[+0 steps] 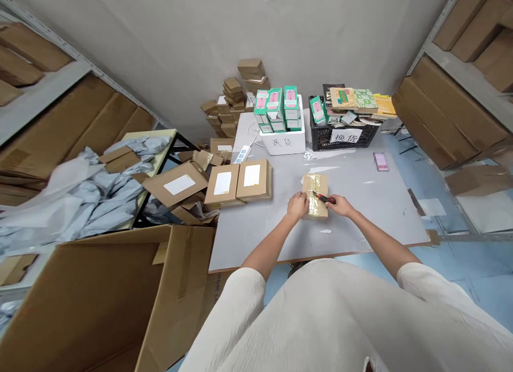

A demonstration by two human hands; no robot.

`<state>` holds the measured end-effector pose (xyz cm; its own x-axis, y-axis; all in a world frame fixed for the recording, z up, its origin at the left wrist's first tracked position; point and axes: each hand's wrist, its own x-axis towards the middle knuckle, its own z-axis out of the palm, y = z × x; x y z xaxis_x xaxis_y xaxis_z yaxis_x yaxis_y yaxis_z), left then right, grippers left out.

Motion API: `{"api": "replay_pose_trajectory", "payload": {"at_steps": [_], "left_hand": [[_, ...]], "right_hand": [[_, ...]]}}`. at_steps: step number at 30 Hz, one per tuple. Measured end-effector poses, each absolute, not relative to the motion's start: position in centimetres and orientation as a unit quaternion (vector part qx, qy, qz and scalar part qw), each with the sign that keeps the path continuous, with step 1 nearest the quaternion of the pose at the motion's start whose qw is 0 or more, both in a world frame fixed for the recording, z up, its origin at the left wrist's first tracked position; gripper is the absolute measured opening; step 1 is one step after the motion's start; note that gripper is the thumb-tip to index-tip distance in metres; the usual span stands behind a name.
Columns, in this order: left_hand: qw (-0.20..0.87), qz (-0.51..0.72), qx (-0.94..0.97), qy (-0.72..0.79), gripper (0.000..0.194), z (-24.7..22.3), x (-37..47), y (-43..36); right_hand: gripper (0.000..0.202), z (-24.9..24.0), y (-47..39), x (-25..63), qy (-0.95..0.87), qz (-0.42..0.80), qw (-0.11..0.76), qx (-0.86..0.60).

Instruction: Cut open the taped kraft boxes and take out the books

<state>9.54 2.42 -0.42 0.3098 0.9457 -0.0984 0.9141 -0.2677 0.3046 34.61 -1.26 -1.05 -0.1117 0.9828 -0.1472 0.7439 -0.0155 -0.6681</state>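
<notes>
A small cardboard box (316, 209) lies on the table in front of me, with shiny clear tape running down the middle of its top. My left hand (298, 205) grips the box along its left edge, fingers curled against it. In my right hand (340, 205) is a red and black utility knife (325, 199). Its tip points left and lies over the taped middle of the box; whether it has cut into the tape I cannot tell.
On the grey table (360, 211), a white bin (284, 143) of green-and-pink boxes and a black crate (340, 139) of packages stand at the back. Two labelled cardboard boxes (252, 182) sit left. A large open carton (176, 276) stands beside the table's left front corner.
</notes>
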Motion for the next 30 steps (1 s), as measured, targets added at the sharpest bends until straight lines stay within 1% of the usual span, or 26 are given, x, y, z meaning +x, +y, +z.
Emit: {"api": "replay_pose_trajectory", "payload": {"at_steps": [2, 4, 7, 9, 13, 16, 20, 22, 26, 30], "left_hand": [[0.133, 0.076, 0.786, 0.599, 0.038, -0.5, 10.9, 2.2], [0.144, 0.089, 0.773, 0.612, 0.051, -0.7, 12.9, 1.9], [0.182, 0.081, 0.757, 0.622, 0.083, -1.1, 16.1, 1.4], [0.183, 0.055, 0.761, 0.619, 0.100, -1.3, 17.5, 1.1], [0.179, 0.009, 0.802, 0.570, 0.103, -1.5, 16.9, 1.2], [0.189, -0.042, 0.844, 0.500, 0.114, -1.4, 14.6, 2.1], [0.179, -0.086, 0.873, 0.445, 0.120, -1.2, 11.6, 3.6], [0.168, -0.083, 0.883, 0.429, 0.118, -1.0, 10.6, 3.9], [0.148, -0.029, 0.884, 0.442, 0.101, -0.6, 10.1, 3.6], [0.143, 0.003, 0.881, 0.451, 0.084, -0.2, 11.4, 2.7]], "right_hand": [[0.024, -1.1, -0.8, 34.8, -0.661, 0.318, 0.214, -0.645], [0.026, -1.0, 0.2, 35.2, -0.648, 0.309, 0.237, -0.655], [0.027, -0.5, 2.2, 35.7, -0.649, 0.280, 0.248, -0.662], [0.027, -0.2, 3.5, 36.0, -0.662, 0.257, 0.251, -0.658], [0.026, -0.4, 4.8, 36.3, -0.687, 0.228, 0.258, -0.640], [0.026, -0.7, 4.6, 36.4, -0.684, 0.242, 0.242, -0.644], [0.025, -0.9, 3.6, 36.4, -0.648, 0.279, 0.238, -0.667], [0.024, -1.0, 3.0, 36.2, -0.625, 0.296, 0.246, -0.679], [0.022, -1.2, 1.6, 35.7, -0.584, 0.353, 0.276, -0.677], [0.024, -1.3, 0.5, 35.7, -0.528, 0.451, 0.284, -0.661]]}}
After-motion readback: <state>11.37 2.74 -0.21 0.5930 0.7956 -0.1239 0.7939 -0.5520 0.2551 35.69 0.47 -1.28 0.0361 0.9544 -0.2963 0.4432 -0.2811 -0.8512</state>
